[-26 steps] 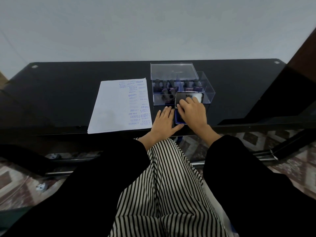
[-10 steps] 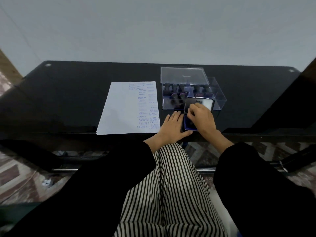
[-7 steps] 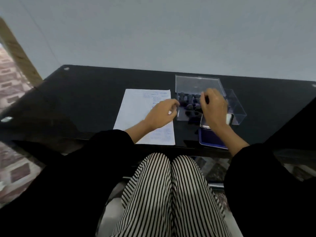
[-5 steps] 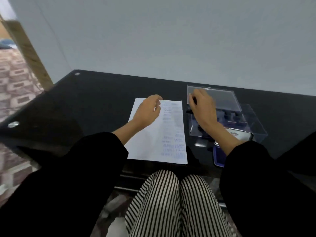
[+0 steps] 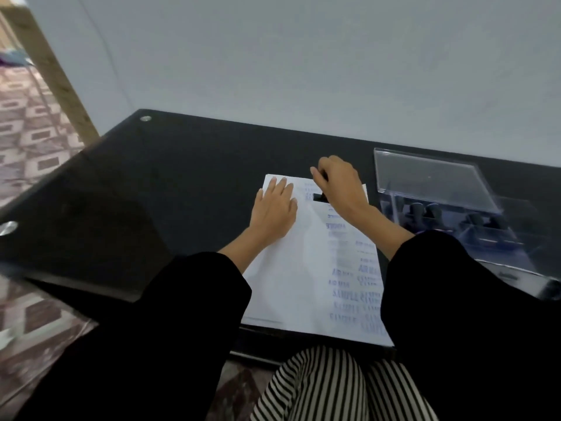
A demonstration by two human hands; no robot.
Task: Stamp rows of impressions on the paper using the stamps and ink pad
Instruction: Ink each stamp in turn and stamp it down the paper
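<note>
Plain grey wall; glossy black table; patterned, perhaps tiled, floor

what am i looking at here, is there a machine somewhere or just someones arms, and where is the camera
There is no machine: these are a person's two bare hands. The camera is worn on their head and looks forward and down, so the black sleeves and striped lap at the bottom are their own. On the black glass table lies a sheet of paper with blue stamped words down its right side. The left hand lies flat on the paper, probably to steady it. The right hand grips a dark stamp, which seems to be pressed onto the paper near its far edge. To the right stands a clear plastic box with more stamps inside, and the ink pad shows beside the right sleeve.
</note>
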